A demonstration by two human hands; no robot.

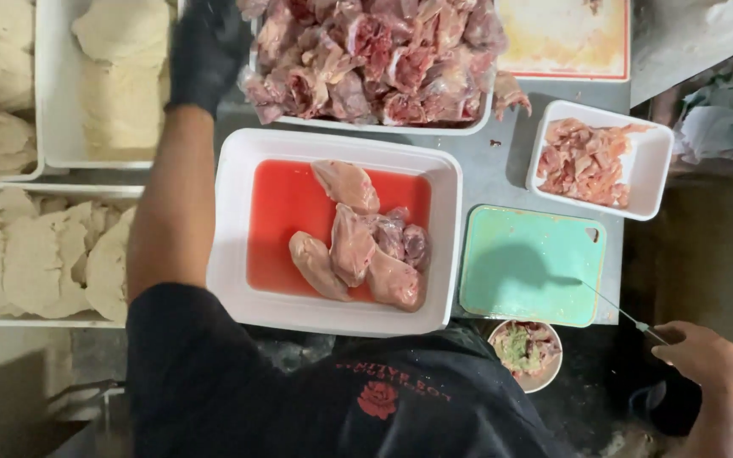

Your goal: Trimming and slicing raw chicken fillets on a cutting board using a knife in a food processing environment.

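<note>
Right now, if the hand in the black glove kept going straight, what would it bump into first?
Probably the big tray of dark red meat. The gloved left hand already reaches toward its near left corner, though depth is hard to judge.

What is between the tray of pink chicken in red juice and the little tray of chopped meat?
From the head view, the green cutting board and bare grey table.

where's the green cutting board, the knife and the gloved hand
green cutting board (529, 263), head view, bare middle of its surface
knife (617, 307), head view, middle of the thin blade
left hand (205, 51), head view, back of the black glove
</note>
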